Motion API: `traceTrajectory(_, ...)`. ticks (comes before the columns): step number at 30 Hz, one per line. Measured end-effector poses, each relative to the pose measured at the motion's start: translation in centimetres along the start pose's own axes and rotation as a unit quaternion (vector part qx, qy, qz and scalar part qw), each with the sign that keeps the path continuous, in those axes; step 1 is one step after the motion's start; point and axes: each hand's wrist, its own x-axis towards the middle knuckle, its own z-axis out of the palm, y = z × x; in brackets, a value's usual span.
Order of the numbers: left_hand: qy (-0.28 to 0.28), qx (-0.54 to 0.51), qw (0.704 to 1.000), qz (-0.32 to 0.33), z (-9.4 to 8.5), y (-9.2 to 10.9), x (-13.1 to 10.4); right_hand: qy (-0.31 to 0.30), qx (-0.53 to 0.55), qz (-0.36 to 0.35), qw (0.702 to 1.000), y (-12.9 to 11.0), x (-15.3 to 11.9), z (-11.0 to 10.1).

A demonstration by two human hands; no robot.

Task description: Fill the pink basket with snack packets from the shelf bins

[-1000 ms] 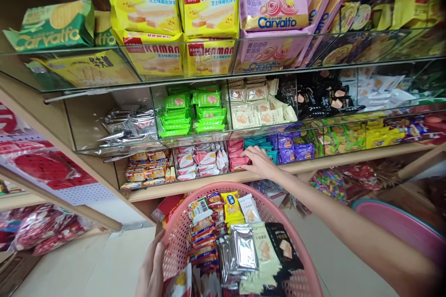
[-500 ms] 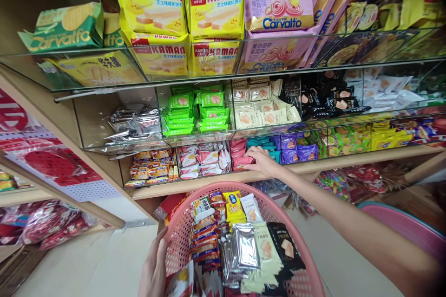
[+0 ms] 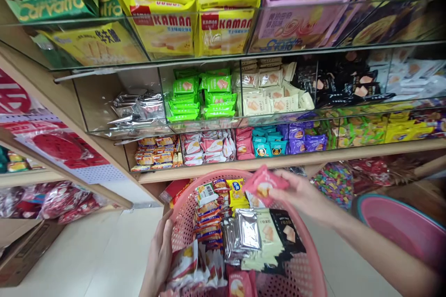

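Holding a pink packet (image 3: 264,184) over the basket (image 3: 306,264), right hand (image 3: 302,195) fingers clamped on it; left hand (image 3: 160,253) grips the rim. Basket already well stocked; packet not yet dropped in.

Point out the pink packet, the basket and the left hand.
pink packet (image 3: 264,184), head view, middle of its face.
basket (image 3: 181,222), head view, left rim.
left hand (image 3: 160,253), head view, back of the hand.
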Motion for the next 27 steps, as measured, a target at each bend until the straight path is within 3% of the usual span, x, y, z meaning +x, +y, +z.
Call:
traceTrajectory(4, 0.007, 0.005, 1.0, 0.012, 0.2, -0.2, -0.1, -0.142, 0.135, 0.132, 0.972, 2.4, -5.3, 4.7)
traceTrajectory(7, 0.005, 0.009, 1.0, 0.022, 0.3, -0.2, -0.2, -0.173, 0.16, 0.215, 0.948, 5.2, -7.5, 7.5)
traceTrajectory(11, 0.006, 0.02, 1.0, 0.023, 0.3, -0.2, -0.3, -0.175, 0.092, 0.314, 0.929, 8.9, -8.0, 9.5)
traceTrajectory(17, -0.002, 0.023, 1.0, 0.019, 0.2, -0.1, -0.5, -0.159, -0.007, 0.352, 0.922, 12.5, -6.7, 10.9)
traceTrajectory(24, 0.004, 0.018, 1.0, 0.022, 0.2, -0.2, -0.6, -0.154, 0.004, 0.338, 0.928, 10.1, -5.9, 12.8)
traceTrajectory(27, 0.008, 0.02, 0.999, 0.026, 0.1, -0.3, -0.6, -0.157, -0.004, 0.335, 0.929, 10.4, -5.6, 13.1)
